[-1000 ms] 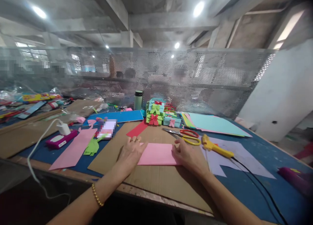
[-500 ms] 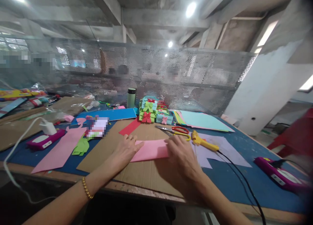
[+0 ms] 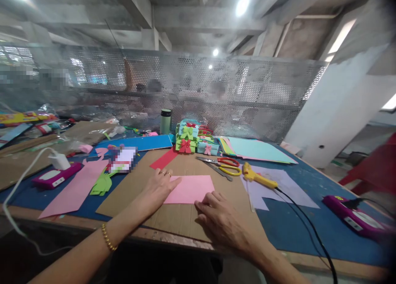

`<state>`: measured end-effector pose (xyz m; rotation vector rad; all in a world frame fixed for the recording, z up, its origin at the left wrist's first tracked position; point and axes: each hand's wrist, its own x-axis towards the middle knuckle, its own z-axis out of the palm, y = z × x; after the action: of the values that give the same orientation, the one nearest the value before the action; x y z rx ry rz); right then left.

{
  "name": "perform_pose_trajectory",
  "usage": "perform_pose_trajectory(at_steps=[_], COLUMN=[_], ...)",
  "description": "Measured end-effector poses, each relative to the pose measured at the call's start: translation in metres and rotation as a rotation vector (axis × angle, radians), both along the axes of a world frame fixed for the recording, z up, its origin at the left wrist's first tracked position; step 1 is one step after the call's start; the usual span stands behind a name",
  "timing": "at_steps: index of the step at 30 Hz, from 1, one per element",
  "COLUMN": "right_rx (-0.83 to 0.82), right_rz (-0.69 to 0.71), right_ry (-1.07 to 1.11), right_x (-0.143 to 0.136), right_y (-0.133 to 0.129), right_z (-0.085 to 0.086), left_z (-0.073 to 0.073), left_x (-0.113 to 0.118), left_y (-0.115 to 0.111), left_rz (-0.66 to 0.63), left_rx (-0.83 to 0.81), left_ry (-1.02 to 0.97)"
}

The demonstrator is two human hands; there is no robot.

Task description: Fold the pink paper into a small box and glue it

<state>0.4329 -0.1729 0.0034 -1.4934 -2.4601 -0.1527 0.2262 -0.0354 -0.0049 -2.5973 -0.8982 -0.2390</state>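
A pink sheet of craft foam or paper [image 3: 191,189] lies on brown cardboard in front of me, and looks folded over. My left hand [image 3: 159,188] rests flat across its left end, fingers stretched out, pressing it down. At the near right corner of the sheet is my right hand [image 3: 219,216], its fingers curled and thumb and forefinger close together on the edge. Past the sheet lie scissors with red handles [image 3: 227,162] and another cutting tool with yellow handles [image 3: 230,170]. A red strip [image 3: 163,158] lies beyond my left hand.
A yellow glue gun [image 3: 260,179] rests on lilac sheets [image 3: 291,189] at right, its black cord running to the front edge. Small bow-trimmed boxes [image 3: 187,139] are stacked at the back beside a green bottle [image 3: 166,122]. Purple power strips [image 3: 57,176] sit on both sides.
My right hand has moved from the sheet's right end down to its near edge, uncovering the right end. The left hand stays in place.
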Motion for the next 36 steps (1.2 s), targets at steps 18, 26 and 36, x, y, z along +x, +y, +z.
perform_pose_trajectory(at_steps=[18,26,36], right_rx=[-0.092,-0.322,-0.278], right_rz=[-0.119,-0.277,-0.293], right_ry=[0.278,0.259,0.202], right_x=[0.015,0.008,0.007], right_y=[0.031,0.057,0.053], right_z=[0.027,0.008,0.008], left_z=[0.003,0.006,0.003], left_x=[0.000,0.003,0.052], left_y=[-0.002,-0.003,-0.061], left_rz=[-0.010,0.026,0.202], left_rx=[-0.033,-0.041,-0.448], left_ry=[-0.007,-0.032,-0.305])
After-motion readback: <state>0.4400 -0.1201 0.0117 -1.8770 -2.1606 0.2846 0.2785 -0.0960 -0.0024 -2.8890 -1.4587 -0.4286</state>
